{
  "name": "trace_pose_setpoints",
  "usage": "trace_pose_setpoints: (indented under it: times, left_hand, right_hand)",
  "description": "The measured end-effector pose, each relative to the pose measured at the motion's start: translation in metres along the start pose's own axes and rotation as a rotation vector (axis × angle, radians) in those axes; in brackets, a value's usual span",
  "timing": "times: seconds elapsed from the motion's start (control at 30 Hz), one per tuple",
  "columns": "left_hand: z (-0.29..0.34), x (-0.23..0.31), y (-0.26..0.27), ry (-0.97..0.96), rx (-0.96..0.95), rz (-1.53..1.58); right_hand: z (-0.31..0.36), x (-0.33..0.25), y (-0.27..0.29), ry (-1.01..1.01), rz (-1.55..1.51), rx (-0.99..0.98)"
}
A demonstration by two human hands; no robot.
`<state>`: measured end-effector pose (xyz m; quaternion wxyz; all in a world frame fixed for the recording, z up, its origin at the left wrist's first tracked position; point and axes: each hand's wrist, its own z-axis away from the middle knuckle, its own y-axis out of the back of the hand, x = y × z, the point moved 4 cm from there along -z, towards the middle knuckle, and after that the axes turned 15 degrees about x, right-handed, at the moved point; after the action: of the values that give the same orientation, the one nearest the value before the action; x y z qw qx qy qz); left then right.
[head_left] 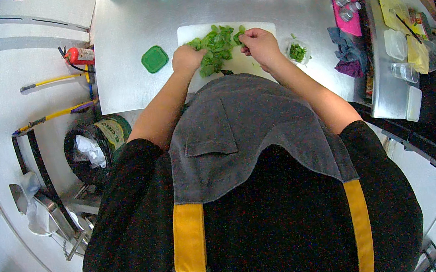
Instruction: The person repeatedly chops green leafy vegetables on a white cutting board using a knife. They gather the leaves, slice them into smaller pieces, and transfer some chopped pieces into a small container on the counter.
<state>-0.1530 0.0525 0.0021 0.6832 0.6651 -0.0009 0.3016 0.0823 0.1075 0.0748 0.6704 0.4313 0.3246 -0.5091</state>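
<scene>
a heap of green leaves (216,47) is spread on a white cutting board (263,27) on the steel counter (131,29). the left hand (187,59) is curled closed on the heap's left side, while a leaf sprig at its right edge is pinched by the right hand (259,45). a green lid (154,59) lies left of the board, and a small tub of greens (297,52) sits just right of it.

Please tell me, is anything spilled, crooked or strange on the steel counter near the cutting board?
Nothing stands out. The green leaves lie on the white cutting board under both hands, left hand and right hand. A green lid lies flat alone on the counter.
</scene>
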Motion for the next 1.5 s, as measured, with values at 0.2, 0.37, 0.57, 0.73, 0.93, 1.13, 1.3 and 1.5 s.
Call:
trace_pose_setpoints:
  times: [0.2, 0.37, 0.57, 0.73, 0.93, 1.13, 1.3, 1.5]
  left_hand:
    - [-0.001, 0.0, 0.011, -0.004, 0.049, 0.198]
    - [0.005, 0.009, 0.028, 0.219, -0.156, 0.762]
    - [0.016, 0.034, 0.048, 0.339, -0.413, 1.407]
    - [0.023, 0.056, 0.061, 0.309, -0.5, 1.589]
    - [0.022, 0.074, 0.063, 0.172, -0.424, 1.372]
    - [0.023, 0.079, 0.063, 0.156, -0.242, 1.178]
    - [0.025, 0.079, 0.06, 0.254, -0.26, 1.187]
    - [0.03, 0.068, 0.053, 0.375, -0.357, 1.167]
  right_hand:
    - [-0.001, 0.005, 0.002, 0.07, 0.108, 0.042]
    - [-0.005, 0.01, 0.0, 0.045, 0.199, -0.02]
    - [-0.007, 0.01, -0.007, 0.052, 0.237, -0.032]
    - [-0.004, -0.001, -0.017, -0.009, 0.189, -0.094]
    - [0.007, -0.019, -0.019, -0.033, -0.025, -0.117]
    - [0.011, -0.021, -0.018, -0.015, -0.085, -0.146]
    - [0.014, -0.02, -0.015, -0.012, -0.057, -0.228]
    - [0.019, -0.012, -0.02, -0.147, -0.162, -0.257]
